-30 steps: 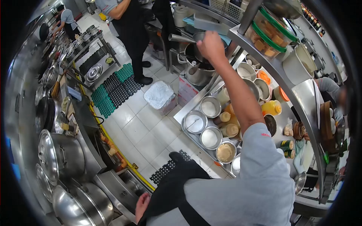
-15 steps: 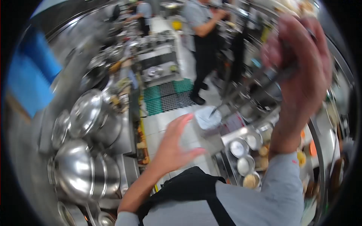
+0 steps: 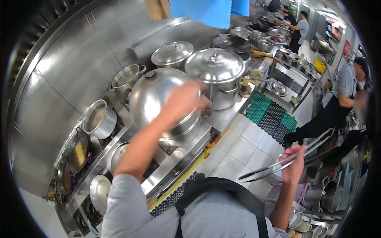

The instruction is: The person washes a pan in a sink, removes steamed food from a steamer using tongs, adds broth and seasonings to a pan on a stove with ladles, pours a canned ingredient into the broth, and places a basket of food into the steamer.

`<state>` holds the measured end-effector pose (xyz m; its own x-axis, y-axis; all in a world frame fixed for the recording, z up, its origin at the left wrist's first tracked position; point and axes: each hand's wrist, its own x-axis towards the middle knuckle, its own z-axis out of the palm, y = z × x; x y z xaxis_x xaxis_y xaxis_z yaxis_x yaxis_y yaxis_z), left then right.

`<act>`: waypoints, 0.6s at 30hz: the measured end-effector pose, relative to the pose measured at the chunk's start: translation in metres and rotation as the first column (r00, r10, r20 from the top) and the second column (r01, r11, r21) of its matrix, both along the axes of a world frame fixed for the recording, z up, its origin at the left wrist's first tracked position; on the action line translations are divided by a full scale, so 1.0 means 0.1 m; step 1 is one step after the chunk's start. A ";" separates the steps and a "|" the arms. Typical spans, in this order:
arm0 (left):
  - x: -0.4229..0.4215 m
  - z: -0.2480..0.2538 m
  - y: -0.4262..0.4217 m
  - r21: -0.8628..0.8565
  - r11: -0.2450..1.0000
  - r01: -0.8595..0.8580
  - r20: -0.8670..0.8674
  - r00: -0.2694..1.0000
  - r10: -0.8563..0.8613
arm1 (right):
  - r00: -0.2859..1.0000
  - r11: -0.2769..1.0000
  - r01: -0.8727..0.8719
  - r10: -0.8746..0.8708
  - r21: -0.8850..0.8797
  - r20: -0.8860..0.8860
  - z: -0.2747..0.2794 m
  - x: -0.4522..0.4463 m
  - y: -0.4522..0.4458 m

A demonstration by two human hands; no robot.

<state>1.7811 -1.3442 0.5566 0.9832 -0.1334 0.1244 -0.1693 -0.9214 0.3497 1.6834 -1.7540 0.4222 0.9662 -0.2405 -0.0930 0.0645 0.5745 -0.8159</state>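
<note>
My right hand (image 3: 293, 163) is closed around a pair of metal tongs (image 3: 313, 147) with dark tips, held over the tiled floor on the right. My left hand (image 3: 186, 101), blurred by motion, is over the big domed steel lid (image 3: 149, 93) on the stove; whether it touches the lid cannot be told. Behind the dome stands a tall lidded stockpot (image 3: 224, 95). A second flat lid (image 3: 172, 53) lies farther back.
A small pot (image 3: 100, 119) and a wok (image 3: 79, 150) with yellow food sit on burners at the left. A blue cloth (image 3: 202, 12) hangs above. A co-worker (image 3: 343, 91) stands at the right. Perforated mats (image 3: 270, 115) lie on the floor.
The view has swung from the ingredient counter to the stove. My right hand, earlier raised with the tongs, is lower at the right; my left hand has moved over the domed lid.
</note>
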 end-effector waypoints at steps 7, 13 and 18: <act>0.89 -0.13 1.89 0.387 0.854 -0.348 0.118 0.937 0.329 | 0.917 0.937 -0.185 0.273 0.296 -0.291 -0.63 0.38 -0.32; 0.85 0.03 2.33 0.271 0.919 -0.285 0.142 0.957 0.254 | 0.827 0.937 -0.322 0.347 0.132 -0.442 -0.85 0.39 0.34; 0.83 0.18 3.52 -0.236 0.953 -0.190 0.162 0.959 0.231 | 0.880 0.941 -0.316 0.243 -0.121 -0.407 -0.55 0.67 0.45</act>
